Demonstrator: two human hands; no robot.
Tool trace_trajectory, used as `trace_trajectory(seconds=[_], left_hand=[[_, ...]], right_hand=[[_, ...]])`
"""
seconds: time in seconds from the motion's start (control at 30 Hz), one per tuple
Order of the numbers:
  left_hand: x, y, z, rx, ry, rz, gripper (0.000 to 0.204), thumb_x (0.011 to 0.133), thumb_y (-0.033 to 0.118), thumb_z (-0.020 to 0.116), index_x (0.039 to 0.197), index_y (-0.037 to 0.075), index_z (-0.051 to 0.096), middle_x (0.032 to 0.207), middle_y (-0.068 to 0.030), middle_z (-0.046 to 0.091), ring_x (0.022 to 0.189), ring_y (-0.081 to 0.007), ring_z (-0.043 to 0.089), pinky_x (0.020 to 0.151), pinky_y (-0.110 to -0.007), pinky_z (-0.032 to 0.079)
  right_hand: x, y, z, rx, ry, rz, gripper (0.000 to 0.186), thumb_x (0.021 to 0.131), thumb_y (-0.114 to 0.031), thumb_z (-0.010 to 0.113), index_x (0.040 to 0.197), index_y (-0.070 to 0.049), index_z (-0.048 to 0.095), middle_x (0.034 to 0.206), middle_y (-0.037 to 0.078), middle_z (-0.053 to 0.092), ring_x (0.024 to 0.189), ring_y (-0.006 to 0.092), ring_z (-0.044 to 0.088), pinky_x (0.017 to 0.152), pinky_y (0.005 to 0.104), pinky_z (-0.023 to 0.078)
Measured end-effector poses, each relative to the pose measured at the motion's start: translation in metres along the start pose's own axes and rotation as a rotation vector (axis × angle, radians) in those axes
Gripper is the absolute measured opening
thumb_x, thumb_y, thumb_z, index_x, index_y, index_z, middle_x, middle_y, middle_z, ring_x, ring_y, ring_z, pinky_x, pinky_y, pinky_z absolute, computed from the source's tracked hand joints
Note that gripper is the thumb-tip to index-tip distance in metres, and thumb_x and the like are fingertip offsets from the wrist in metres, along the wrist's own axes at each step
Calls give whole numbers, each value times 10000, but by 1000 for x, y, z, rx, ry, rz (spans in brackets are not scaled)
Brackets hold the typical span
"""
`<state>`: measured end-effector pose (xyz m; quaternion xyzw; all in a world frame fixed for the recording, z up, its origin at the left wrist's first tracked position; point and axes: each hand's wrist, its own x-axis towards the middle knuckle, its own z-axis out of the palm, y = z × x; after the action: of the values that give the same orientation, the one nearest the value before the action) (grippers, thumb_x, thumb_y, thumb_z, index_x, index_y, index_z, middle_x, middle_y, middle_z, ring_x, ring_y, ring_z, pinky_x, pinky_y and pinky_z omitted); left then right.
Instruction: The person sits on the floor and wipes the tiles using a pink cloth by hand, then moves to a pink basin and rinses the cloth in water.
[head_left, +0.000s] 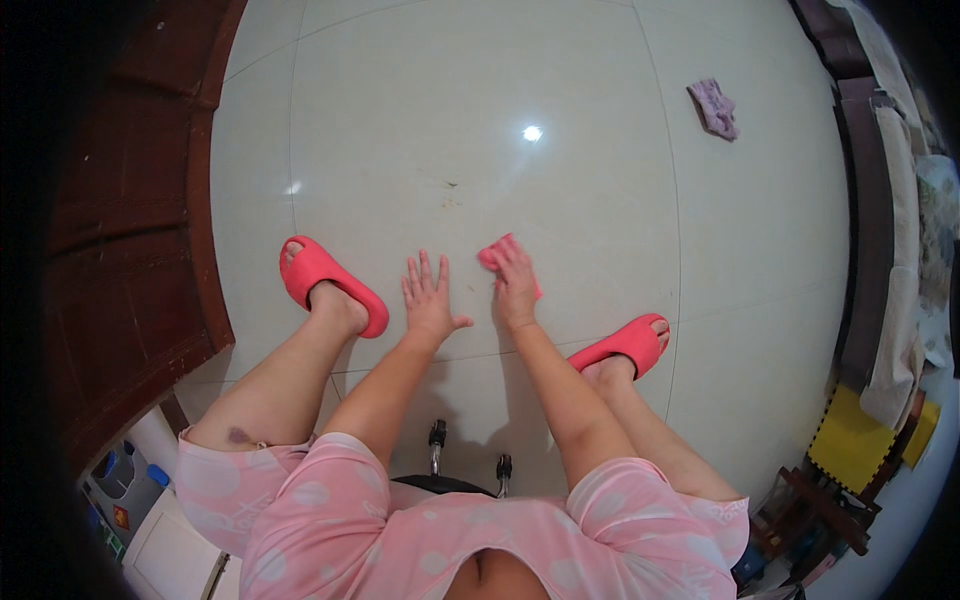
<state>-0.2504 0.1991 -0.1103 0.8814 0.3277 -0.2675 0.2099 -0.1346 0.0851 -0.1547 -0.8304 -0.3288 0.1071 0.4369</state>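
Out over the pale tiled floor [570,200], my left hand [430,305] is held flat with its fingers spread and nothing in it. To its right, my right hand [516,290] is on a pink cloth [492,258], fingers curled over it against the floor; the hand is a little blurred. Cloth shows past the fingertips and beside the palm, the rest being hidden underneath. Small dark and brownish specks of dirt [451,195] lie on the tile just beyond my hands.
My feet wear red slippers [345,285], one each side. A crumpled purple cloth [714,108] lies far right. Dark red wooden furniture [140,220] borders the left, a covered sofa [870,230] the right. Chair casters [437,440] show beneath me; a yellow foam mat [848,438] stands lower right.
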Motion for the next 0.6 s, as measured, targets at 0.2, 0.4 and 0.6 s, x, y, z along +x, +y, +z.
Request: trace_trajectory(seconds=[0.2,0.4,0.6], left_hand=[[0,-1,-2,57,-79,-43,1300,519,537,801,1459,136,-2,1493,-214,-99,1381,-396,-62,1101,-519,77],[3,4,6,13,-53,2,1298,509,521,810,1459,136,15,1493,-215,-93,1378,-402,-59,1096,-529,91],[1,-3,6,-17,-54,1,1294,508,515,811,1460,141,19,1494,-213,-86,1377,-408,-55,1093,-539,92]], right_hand=[[55,5,-16,774,252,610,441,816,113,354,1158,-57,575,1122,17,559,858,67,504,520,171,314],[120,123,-57,214,506,403,330,870,62,388,1134,-25,565,1142,33,549,921,59,522,539,162,329],[139,90,3,-240,300,35,440,755,70,493,1177,-43,540,1275,121,503,1219,278,438,995,370,376]])
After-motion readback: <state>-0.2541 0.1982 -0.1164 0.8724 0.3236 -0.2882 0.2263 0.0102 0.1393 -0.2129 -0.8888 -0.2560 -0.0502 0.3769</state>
